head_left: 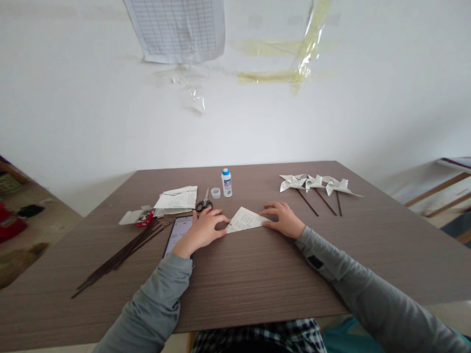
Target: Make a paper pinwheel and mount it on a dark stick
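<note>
A printed sheet of paper (pixel 245 219), folded into a triangle, lies on the table between my hands with its point away from me. My left hand (pixel 206 228) pinches its left corner between thumb and fingers. At the right corner, my right hand (pixel 285 219) has thumb and fingertips closed on the paper. Partly under my left wrist is a phone (pixel 178 233) with a timer on its screen. Just beyond my left fingers lie scissors (pixel 204 203) with dark handles.
A glue bottle (pixel 227 184) with a blue top stands near a translucent cap (pixel 216 192). Left are a paper stack (pixel 178 198), a small red box (pixel 144 217) and dark thin sticks (pixel 117 255). Paper pinwheels (pixel 314 182) on sticks lie at the back right, before the wall (pixel 257 127).
</note>
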Available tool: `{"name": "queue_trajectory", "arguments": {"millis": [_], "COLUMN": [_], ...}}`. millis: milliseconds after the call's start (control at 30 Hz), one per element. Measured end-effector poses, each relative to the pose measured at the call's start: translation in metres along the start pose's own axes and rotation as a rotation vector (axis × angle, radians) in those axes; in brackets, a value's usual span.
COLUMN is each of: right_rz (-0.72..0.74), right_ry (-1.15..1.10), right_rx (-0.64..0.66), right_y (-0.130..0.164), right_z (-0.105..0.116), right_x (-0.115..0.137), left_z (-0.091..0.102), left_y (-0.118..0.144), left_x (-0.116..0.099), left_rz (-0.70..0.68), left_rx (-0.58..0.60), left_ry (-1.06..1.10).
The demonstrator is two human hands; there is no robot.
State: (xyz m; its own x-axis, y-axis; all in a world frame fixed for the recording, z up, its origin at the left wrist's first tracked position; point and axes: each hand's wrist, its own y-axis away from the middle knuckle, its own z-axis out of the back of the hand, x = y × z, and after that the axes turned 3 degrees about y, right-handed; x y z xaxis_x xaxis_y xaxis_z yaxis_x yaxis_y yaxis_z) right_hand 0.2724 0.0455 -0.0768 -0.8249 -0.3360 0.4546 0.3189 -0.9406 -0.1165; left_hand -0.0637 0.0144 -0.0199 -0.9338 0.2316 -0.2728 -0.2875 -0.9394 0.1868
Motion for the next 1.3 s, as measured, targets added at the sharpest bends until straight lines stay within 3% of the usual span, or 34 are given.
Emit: {"name": "queue_trajectory", "arguments": {"millis": [1000,1300], "right_rz": [0.015,-0.068], "right_ry": [-0.104,-0.140], "right_rx": [-0.052,-0.082], "right_y": [0.001,0.001], "right_z": [-0.002,-0.004], "right_x": [0.013,0.016], "left_z": [-0.008,-0.014], "left_y": [-0.008,-0.013], "left_x": [0.009,0.019], "left_rz": [-0.037,-0.143], "left_rx": [-0.061,-0.135], "left_ry": [0.045,0.097]}}
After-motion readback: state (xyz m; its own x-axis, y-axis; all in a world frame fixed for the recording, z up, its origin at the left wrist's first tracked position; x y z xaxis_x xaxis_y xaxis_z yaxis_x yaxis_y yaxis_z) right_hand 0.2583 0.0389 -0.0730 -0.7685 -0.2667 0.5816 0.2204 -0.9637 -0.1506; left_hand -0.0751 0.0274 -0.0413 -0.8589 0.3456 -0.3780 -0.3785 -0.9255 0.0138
